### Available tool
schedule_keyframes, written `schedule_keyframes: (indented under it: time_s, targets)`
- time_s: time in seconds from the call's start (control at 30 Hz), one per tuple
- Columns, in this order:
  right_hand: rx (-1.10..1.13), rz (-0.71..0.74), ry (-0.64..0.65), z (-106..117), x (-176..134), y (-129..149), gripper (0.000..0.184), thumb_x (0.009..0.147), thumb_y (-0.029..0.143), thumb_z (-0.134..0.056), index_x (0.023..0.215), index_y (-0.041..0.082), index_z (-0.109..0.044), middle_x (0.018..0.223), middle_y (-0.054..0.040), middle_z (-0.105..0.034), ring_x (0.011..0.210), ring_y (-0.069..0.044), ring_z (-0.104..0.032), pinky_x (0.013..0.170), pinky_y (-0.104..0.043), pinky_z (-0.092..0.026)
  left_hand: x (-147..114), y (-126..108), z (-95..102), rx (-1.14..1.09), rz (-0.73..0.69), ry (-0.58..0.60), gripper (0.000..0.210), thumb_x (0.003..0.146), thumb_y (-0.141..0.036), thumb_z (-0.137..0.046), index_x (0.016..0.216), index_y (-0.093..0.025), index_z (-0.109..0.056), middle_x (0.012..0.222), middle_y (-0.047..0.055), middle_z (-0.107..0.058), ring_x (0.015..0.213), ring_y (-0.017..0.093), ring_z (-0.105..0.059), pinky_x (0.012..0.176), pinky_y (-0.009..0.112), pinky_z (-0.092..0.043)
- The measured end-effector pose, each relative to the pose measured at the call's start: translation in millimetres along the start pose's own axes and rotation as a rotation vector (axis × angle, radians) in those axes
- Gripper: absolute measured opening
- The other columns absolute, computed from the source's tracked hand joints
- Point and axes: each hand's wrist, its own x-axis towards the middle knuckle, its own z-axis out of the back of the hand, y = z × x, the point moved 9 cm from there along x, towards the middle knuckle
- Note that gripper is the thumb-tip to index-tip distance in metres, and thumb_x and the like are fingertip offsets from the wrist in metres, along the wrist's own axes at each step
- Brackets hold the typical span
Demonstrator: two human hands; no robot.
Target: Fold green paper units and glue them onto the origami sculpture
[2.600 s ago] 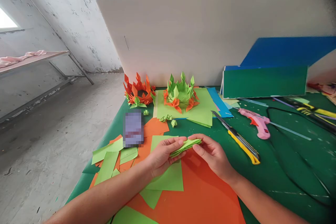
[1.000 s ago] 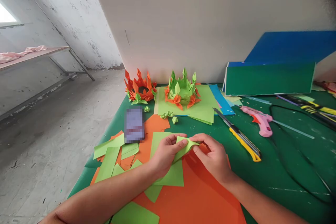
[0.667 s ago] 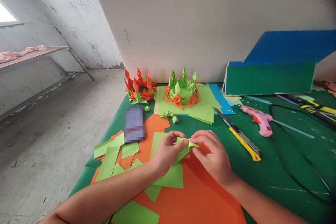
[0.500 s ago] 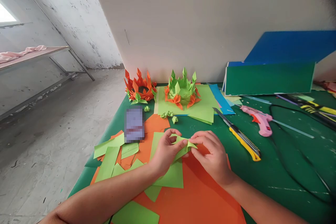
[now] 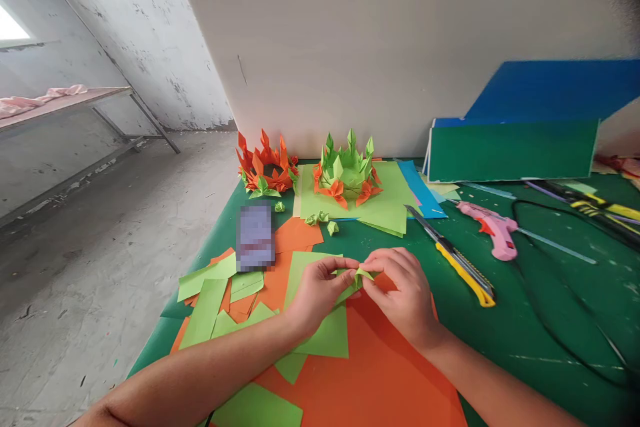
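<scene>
Between my two hands is a small folded piece of green paper (image 5: 363, 274), partly hidden by the fingers. My left hand (image 5: 320, 293) pinches its left side with thumb and forefinger. My right hand (image 5: 403, 297) pinches the right side, its fingertips almost touching those of the left. Under them lie a green paper sheet (image 5: 325, 337) and a large orange sheet (image 5: 390, 373). Just beyond the hands sit several small folded green paper pieces (image 5: 333, 229). Farther back stand an orange paper crown (image 5: 265, 170) and a green paper crown (image 5: 347, 170) trimmed with orange flowers.
A yellow utility knife (image 5: 457, 263) and a pink glue gun (image 5: 493, 227) with a black cord lie to the right. Left are a blurred purple rectangular object (image 5: 255, 237) and loose green paper pieces (image 5: 205, 313). A white board (image 5: 350, 47) rises behind the green table (image 5: 550, 347).
My left fingers have straightened and come closer to my right fingertips. The green paper between them has turned and is folded narrower. Other things stay in place.
</scene>
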Motion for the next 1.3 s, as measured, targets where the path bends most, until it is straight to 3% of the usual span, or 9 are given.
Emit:
schedule_keyframes:
  time_s: [0.2, 0.63, 0.83, 1.3]
  targets:
    - [-0.078, 0.045, 0.044, -2.6, 0.0, 3.5, 0.01, 0.08, 0.014, -0.06, 0.082, 0.023, -0.059, 0.085, -0.0019, -0.067, 0.081, -0.02, -0.057, 0.071, -0.034, -0.039, 1.7, -0.7, 3.1, 0.089, -0.025, -0.011, 0.039, 0.06, -0.04, -0.082, 0.086, -0.012, -0.072, 0.076, 0.004, -0.068, 0.069, 0.013, -0.061, 0.07, 0.027, -0.051]
    - [-0.198, 0.259, 0.14, -8.7, -4.2, 13.6, 0.019, 0.087, 0.014, -0.055, 0.101, 0.023, -0.065, 0.093, -0.0041, -0.07, 0.086, -0.02, -0.057, 0.078, -0.036, -0.042, 6.7, 2.3, 8.9, 0.125, -0.014, 0.008, 0.036, 0.062, -0.035, -0.081, 0.09, -0.014, -0.071, 0.086, 0.005, -0.067, 0.08, 0.016, -0.06, 0.07, 0.025, -0.046]
    - [-0.206, 0.342, 0.07, -5.2, -7.3, 20.3, 0.021, 0.087, 0.011, -0.058, 0.105, 0.019, -0.066, 0.093, -0.0058, -0.071, 0.085, -0.02, -0.058, 0.077, -0.035, -0.045, 8.8, 7.8, 8.9, 0.114, 0.013, 0.054, 0.039, 0.062, -0.036, -0.081, 0.093, -0.014, -0.07, 0.086, 0.004, -0.065, 0.079, 0.015, -0.058, 0.064, 0.022, -0.044]
    - [-0.169, 0.297, 0.145, -11.1, -5.6, 18.6, 0.025, 0.087, 0.009, -0.056, 0.108, 0.019, -0.066, 0.096, -0.0073, -0.068, 0.091, -0.021, -0.055, 0.077, -0.035, -0.046, 10.6, 12.2, 12.3, 0.131, 0.009, 0.046, 0.039, 0.066, -0.036, -0.079, 0.098, -0.017, -0.069, 0.085, 0.003, -0.063, 0.078, 0.013, -0.057, 0.066, 0.023, -0.043]
